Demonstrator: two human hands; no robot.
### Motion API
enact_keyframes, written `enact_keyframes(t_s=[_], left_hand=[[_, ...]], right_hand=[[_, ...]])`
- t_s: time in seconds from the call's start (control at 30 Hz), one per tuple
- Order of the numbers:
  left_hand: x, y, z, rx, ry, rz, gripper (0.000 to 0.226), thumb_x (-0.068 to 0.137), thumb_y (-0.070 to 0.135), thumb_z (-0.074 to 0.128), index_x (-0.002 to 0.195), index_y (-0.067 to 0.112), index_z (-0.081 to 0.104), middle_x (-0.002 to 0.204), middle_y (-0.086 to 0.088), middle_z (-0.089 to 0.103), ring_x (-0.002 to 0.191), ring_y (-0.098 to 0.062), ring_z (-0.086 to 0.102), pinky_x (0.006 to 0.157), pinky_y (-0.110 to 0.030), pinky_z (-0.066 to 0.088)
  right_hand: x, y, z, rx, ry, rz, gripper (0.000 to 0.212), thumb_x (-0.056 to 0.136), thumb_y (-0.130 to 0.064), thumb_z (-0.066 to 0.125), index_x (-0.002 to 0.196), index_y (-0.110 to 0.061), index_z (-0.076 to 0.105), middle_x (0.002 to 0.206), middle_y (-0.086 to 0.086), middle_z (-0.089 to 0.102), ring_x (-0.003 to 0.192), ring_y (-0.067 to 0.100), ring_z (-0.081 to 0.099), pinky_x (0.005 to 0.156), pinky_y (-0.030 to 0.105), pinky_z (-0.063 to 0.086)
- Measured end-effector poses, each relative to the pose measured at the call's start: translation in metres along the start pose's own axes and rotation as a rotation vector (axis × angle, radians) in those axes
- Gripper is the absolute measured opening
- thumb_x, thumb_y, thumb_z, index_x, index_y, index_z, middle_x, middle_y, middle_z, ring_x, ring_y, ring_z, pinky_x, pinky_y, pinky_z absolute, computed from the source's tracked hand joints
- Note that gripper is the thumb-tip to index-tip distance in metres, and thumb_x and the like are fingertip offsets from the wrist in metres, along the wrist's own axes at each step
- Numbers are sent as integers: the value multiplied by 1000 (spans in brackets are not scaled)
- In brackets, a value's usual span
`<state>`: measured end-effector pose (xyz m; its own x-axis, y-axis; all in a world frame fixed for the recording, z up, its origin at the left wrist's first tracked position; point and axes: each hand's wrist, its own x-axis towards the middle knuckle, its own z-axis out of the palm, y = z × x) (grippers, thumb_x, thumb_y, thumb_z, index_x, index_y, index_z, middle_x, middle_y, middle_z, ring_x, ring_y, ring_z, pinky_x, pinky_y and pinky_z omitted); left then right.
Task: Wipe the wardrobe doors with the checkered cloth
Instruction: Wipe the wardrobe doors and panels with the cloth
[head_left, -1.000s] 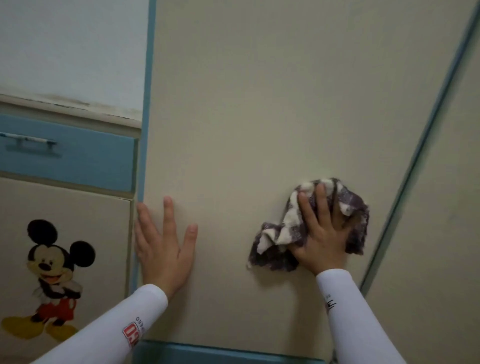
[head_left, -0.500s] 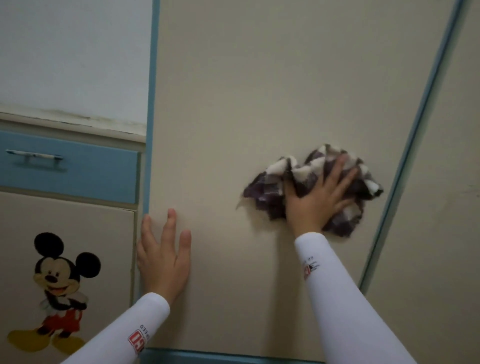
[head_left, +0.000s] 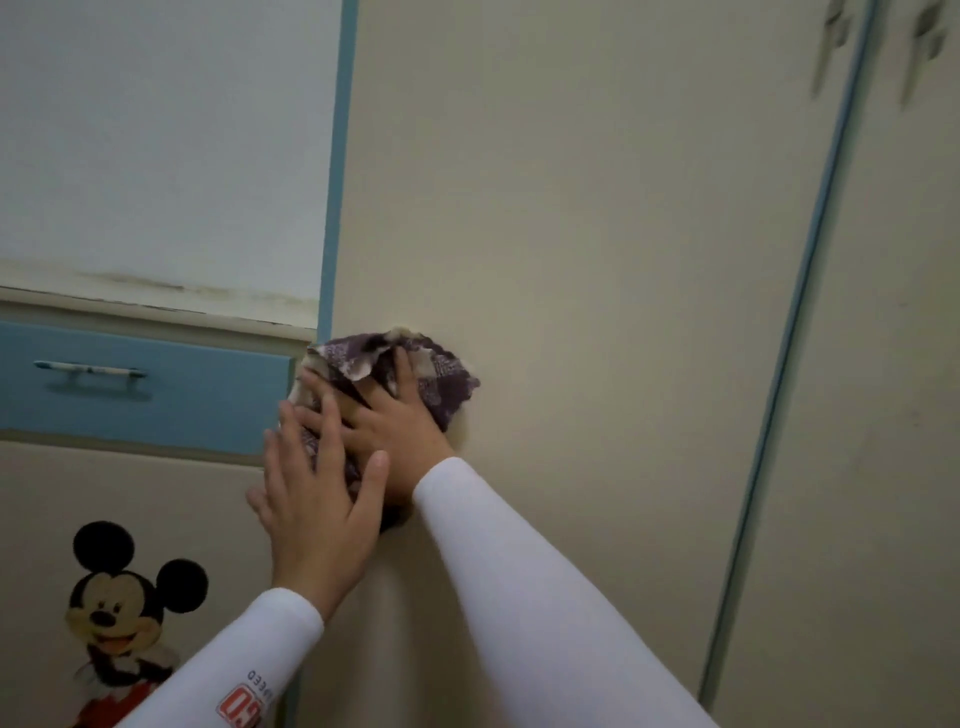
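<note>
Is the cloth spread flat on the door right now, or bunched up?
Bunched up: the cloth is crumpled in folds under the right hand, pressed against the door.

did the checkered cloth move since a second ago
Yes. The checkered cloth has slid left across the wardrobe door, from near the blue strip on its right to the left edge, beside the blue drawer.

The left hand (head_left: 317, 499) lies over the lower part of the checkered cloth (head_left: 441, 384) and part of the right hand (head_left: 395, 431), so the cloth's reach beneath them is hidden. Two smeared streaks at the top right, probably door handles (head_left: 831, 47), are cut by the upper edge. The mouse sticker (head_left: 119, 618) runs off the bottom, and the red print on the left sleeve (head_left: 260, 649) is cropped and too small to read.
</note>
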<state>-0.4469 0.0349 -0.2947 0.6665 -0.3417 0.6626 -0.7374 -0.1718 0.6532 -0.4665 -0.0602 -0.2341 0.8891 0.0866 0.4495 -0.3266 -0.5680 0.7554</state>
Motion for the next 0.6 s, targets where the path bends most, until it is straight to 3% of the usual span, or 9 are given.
enact_keyframes(t_s=[0.1, 0.2, 0.27, 0.37, 0.5, 0.6], left_hand=[[14, 8, -2, 93, -34, 80, 77, 73, 68, 9, 141, 36, -6, 156, -1, -14, 143, -24, -12, 109, -59, -1], [25, 18, 4, 94, -61, 185, 75, 72, 68, 7, 138, 37, -9, 149, 8, -23, 142, -20, -16, 110, -56, -4], [31, 30, 11, 81, -85, 226, 77, 71, 68, 7, 138, 36, -10, 144, 11, -27, 141, -19, -19, 111, -53, -6], [41, 52, 21, 92, -83, 232, 78, 69, 69, 6, 140, 40, -6, 150, 7, -23, 141, -25, -18, 110, -54, -8], [46, 62, 26, 151, -93, 210, 73, 74, 68, 6, 143, 44, 6, 155, 0, -19, 139, -30, -22, 110, -55, -8], [44, 58, 26, 214, -78, 227, 75, 70, 71, -3, 141, 48, 2, 155, 0, -18, 140, -32, -18, 109, -58, -3]], right_hand=[[-6, 35, -1, 108, 169, 57, 64, 84, -49, 44, 144, -34, 29, 157, -1, 18, 143, 32, 15, 105, 70, -3], [-39, 86, 6, 230, 340, 258, 73, 70, -45, 53, 140, -28, 41, 153, 4, 29, 139, 37, 23, 113, 58, 5], [-73, 127, 8, 186, 384, 448, 76, 68, -51, 48, 140, -29, 38, 151, 8, 31, 138, 38, 25, 113, 58, 0], [-132, 171, 17, 198, 346, 784, 82, 70, -64, 41, 144, -36, 21, 155, 0, 16, 142, 30, 15, 105, 70, 9], [-180, 174, 25, 371, 364, 1184, 91, 67, -79, 28, 141, -38, -4, 156, -7, -2, 145, 24, -5, 102, 67, 15], [-173, 173, 23, 429, 388, 1334, 100, 64, -82, 30, 146, -34, 2, 158, -3, -2, 144, 24, -8, 107, 62, 6]])
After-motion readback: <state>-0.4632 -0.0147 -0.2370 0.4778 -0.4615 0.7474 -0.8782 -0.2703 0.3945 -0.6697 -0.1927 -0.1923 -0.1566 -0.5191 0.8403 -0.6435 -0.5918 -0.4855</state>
